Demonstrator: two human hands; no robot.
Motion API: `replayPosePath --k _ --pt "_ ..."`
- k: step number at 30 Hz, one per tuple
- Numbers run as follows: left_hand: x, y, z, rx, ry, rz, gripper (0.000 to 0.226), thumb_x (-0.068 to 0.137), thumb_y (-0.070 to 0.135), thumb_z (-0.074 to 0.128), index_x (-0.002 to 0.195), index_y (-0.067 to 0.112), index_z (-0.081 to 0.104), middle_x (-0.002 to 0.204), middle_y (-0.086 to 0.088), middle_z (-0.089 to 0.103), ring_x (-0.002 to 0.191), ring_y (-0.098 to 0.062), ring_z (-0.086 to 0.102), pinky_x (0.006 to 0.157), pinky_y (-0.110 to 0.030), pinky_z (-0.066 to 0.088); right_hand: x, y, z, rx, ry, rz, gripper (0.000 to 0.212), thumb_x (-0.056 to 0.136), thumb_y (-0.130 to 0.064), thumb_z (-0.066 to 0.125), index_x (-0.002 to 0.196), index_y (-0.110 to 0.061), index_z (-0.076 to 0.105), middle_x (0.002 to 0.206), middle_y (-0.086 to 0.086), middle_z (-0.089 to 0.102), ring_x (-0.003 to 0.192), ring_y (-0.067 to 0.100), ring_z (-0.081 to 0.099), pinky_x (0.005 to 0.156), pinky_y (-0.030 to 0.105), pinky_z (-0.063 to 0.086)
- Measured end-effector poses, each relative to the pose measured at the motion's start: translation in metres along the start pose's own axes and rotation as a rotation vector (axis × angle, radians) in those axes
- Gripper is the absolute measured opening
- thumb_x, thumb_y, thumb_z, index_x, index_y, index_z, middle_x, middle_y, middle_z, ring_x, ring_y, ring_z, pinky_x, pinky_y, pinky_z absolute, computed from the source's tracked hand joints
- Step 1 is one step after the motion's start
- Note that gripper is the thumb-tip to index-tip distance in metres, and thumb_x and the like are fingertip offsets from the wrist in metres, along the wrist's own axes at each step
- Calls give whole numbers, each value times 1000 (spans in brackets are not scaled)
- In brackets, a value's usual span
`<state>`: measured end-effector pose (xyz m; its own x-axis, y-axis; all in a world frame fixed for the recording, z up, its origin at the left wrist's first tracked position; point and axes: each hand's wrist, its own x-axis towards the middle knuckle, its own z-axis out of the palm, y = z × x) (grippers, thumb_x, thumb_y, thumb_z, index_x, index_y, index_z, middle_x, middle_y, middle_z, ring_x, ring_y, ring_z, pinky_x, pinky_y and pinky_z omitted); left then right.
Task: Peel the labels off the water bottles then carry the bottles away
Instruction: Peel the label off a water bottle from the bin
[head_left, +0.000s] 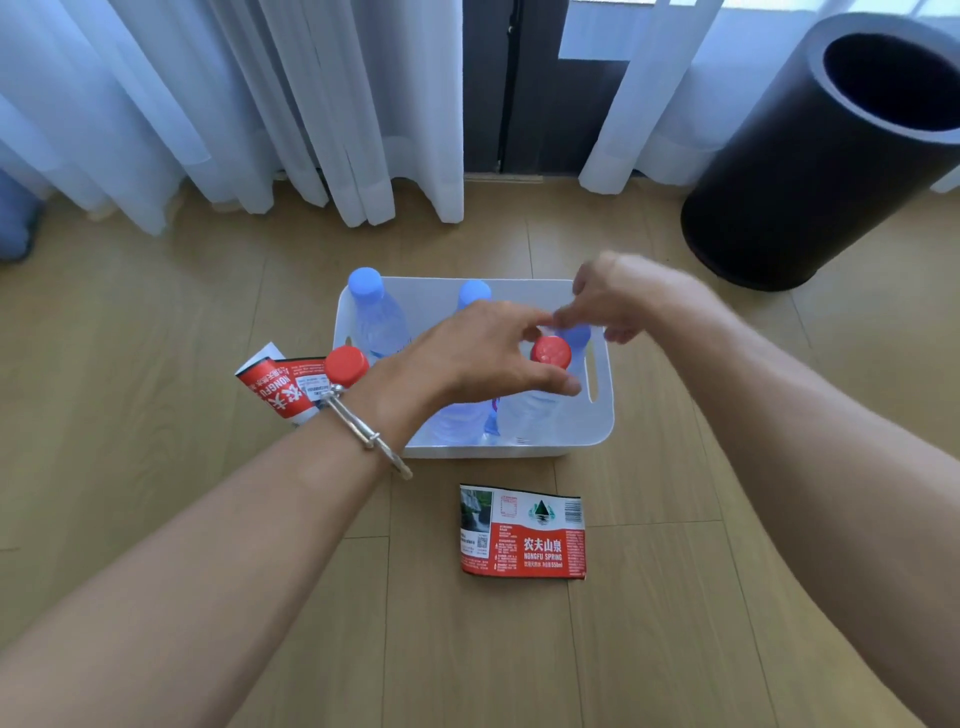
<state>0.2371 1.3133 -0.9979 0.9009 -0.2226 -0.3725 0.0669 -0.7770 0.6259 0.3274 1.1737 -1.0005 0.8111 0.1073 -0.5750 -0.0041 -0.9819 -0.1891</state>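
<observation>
The left hand (478, 358), a metal bracelet (363, 431) on its wrist, curls thumb and fingers round the cap of a red-capped bottle (550, 354) standing at the near right of the white bin (602, 415) on the wooden floor (156, 364). The right hand (618, 296) is blurred over the bin's far right corner; I cannot tell whether it holds anything. Two blue-capped bottles (366, 283) stand at the far side. A peeled label (522, 530) lies flat just near of the bin, and another label (275, 389) lies at its left.
</observation>
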Motion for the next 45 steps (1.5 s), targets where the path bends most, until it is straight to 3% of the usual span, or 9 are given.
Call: replayPosePath --k 3,10,19,24,28,33,36,39,45 --pt "-1 -8 -14 39 48 -61 69 86 58 56 144 23 43 146 5 48 133 -13 44 103 -27 34 -4 -3 29 -54 60 -77 37 89 -28 63 120 -8 63 114 12 66 103 29 63 77 29 48" --pt "-6 -25 -47 28 278 -73 45 96 34 53 139 23 48 144 5 50 131 -12 46 95 -20 31 -15 -15 -8 49 317 -174 32 86 -10 57 117 -11 66 117 15 63 101 33 61 72 28 43" --pt "-12 -23 -72 -228 321 31 97 73 50 76 151 34 21 151 7 40 136 -7 39 105 -26 31 -94 -67 -105 172 592 -570 37 79 -27 67 115 -16 63 108 0 58 89 16 57 67 27 49" --pt "-16 -23 -72 -372 326 77 94 56 57 82 136 26 43 107 11 71 98 -6 66 94 -35 52 -70 -74 -79 837 511 -473 25 79 -26 66 100 -15 61 84 -3 62 63 7 59 45 16 44" --pt "-19 -24 -61 -589 465 -7 70 56 57 77 114 25 54 89 4 70 74 -5 67 77 -31 56 -48 -81 -46 1180 382 -438 21 90 -31 64 100 -12 59 98 10 68 78 21 70 59 25 56" --pt "-16 -23 -72 -1032 656 -64 87 62 63 74 123 3 54 111 -20 68 95 -30 71 87 -49 57 -44 -99 -11 1004 231 -525 23 96 -35 52 90 -17 64 93 16 71 83 32 69 83 52 56" --pt "-14 -29 -80 -1232 716 -81 52 78 48 70 103 3 57 97 -23 65 86 -36 68 81 -54 55 -41 -103 4 941 193 -581 24 91 -38 59 104 -20 68 99 5 73 94 25 70 86 51 55" --pt "-13 -34 -82 -1304 774 -136 25 87 31 69 93 9 59 86 -16 63 74 -28 63 69 -42 55 -39 -102 8 853 194 -591 34 86 -36 67 115 -18 67 103 -4 73 96 13 69 93 44 53" --pt "-9 -35 -77 -1318 796 -244 73 70 32 83 127 3 48 101 -14 67 71 -20 69 75 -44 61 -40 -103 23 765 182 -680 32 89 -46 62 114 -27 68 101 -7 74 96 7 70 90 38 55"
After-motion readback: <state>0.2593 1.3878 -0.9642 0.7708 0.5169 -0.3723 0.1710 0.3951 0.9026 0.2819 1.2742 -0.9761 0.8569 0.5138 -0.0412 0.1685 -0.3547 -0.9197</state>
